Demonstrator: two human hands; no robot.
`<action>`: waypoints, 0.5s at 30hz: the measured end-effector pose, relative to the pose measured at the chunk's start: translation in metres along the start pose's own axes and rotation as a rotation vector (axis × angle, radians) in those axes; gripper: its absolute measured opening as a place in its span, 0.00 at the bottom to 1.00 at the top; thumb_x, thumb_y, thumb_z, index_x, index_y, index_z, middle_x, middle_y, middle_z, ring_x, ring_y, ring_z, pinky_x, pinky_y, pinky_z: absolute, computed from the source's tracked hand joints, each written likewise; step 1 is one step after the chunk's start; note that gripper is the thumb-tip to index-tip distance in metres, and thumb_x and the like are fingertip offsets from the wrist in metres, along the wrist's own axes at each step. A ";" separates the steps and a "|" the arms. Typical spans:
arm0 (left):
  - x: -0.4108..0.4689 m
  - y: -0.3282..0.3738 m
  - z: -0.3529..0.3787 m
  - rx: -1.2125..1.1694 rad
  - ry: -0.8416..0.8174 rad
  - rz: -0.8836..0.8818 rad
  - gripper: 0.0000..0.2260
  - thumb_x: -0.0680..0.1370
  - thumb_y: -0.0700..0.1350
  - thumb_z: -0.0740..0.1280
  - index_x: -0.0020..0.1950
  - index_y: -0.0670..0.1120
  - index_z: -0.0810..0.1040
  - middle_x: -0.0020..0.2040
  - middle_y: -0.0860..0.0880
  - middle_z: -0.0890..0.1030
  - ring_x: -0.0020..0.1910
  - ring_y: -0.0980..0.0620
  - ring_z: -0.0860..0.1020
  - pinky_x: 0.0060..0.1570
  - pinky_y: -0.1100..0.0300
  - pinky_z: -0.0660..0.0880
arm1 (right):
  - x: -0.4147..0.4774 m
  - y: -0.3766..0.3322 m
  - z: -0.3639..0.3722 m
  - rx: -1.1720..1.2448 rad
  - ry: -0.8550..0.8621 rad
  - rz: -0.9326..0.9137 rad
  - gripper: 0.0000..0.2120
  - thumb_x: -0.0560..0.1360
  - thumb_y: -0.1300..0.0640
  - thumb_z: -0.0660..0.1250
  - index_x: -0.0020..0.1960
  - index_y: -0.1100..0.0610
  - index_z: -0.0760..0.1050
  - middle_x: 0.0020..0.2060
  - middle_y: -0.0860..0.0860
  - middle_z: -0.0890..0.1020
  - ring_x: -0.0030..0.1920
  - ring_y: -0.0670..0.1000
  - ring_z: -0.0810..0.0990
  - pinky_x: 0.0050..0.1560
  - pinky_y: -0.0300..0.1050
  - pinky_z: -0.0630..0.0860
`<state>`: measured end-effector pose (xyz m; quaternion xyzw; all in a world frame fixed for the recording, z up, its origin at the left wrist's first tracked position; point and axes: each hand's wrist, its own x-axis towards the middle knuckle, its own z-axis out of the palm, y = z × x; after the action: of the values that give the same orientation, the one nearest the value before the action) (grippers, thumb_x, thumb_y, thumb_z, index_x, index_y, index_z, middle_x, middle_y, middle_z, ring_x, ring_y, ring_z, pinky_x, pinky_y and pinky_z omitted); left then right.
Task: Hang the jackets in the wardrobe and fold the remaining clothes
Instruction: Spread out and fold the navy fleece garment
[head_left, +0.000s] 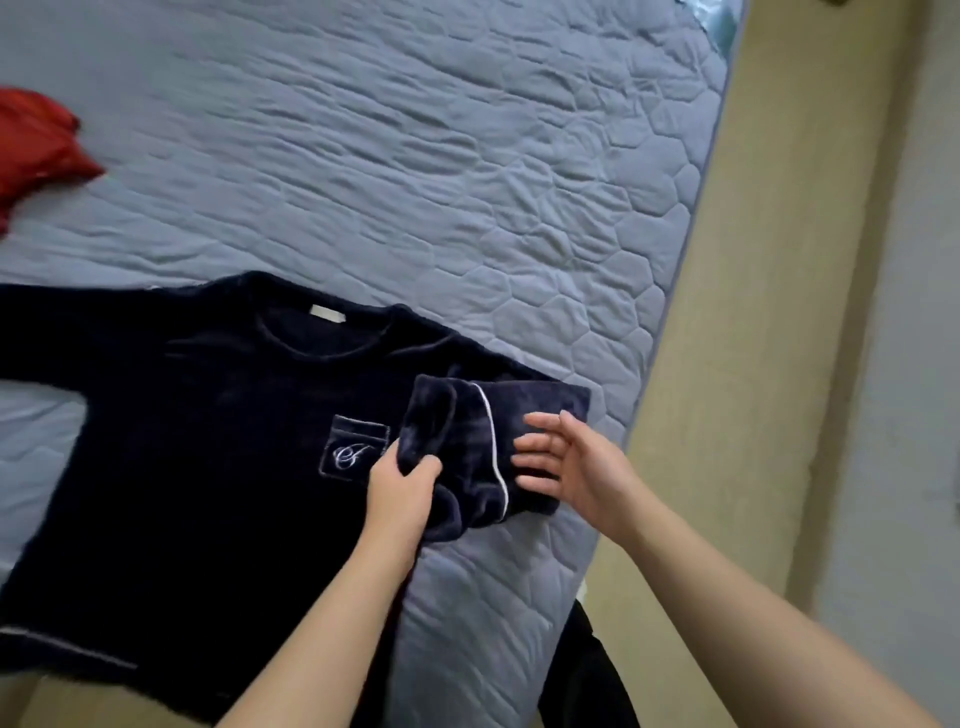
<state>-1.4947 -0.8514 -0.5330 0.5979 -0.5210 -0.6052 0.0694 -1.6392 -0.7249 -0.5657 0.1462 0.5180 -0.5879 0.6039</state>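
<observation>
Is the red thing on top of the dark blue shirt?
No, the red cloth lies apart from the shirt on the bed.

Both bare hands at the folded sleeve (470, 431)
The left hand (402, 486), on a bare forearm that extends from below the sleeve, has fingers and thumb curled round the sleeve's inner edge in a grip. The right hand (566, 462) is at the sleeve's outer side, palm turned inward, fingers straight and spread over the cloth. Whether they press it cannot be told.
</observation>
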 end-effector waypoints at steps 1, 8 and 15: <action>0.004 -0.002 -0.040 -0.016 0.098 -0.029 0.09 0.74 0.35 0.63 0.43 0.48 0.77 0.38 0.49 0.79 0.40 0.50 0.77 0.43 0.57 0.73 | 0.006 0.007 0.023 -0.068 0.007 0.003 0.16 0.82 0.51 0.51 0.54 0.56 0.76 0.38 0.52 0.84 0.40 0.51 0.83 0.40 0.48 0.80; 0.039 -0.091 -0.263 0.588 0.518 -0.370 0.30 0.73 0.43 0.70 0.72 0.43 0.62 0.68 0.38 0.68 0.64 0.36 0.68 0.59 0.43 0.69 | 0.060 0.068 0.134 -0.522 0.080 0.035 0.08 0.80 0.58 0.58 0.51 0.56 0.76 0.39 0.52 0.82 0.37 0.50 0.80 0.39 0.43 0.75; 0.048 -0.152 -0.182 -0.066 0.038 -0.568 0.05 0.78 0.40 0.63 0.49 0.43 0.78 0.49 0.45 0.82 0.46 0.48 0.80 0.40 0.57 0.76 | 0.119 0.064 0.117 -1.267 0.298 -0.205 0.12 0.75 0.64 0.63 0.57 0.55 0.75 0.56 0.54 0.79 0.53 0.54 0.79 0.53 0.47 0.75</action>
<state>-1.2812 -0.9171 -0.6257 0.7283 -0.3114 -0.6059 -0.0736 -1.5582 -0.8660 -0.6392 -0.2079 0.8531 -0.1971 0.4360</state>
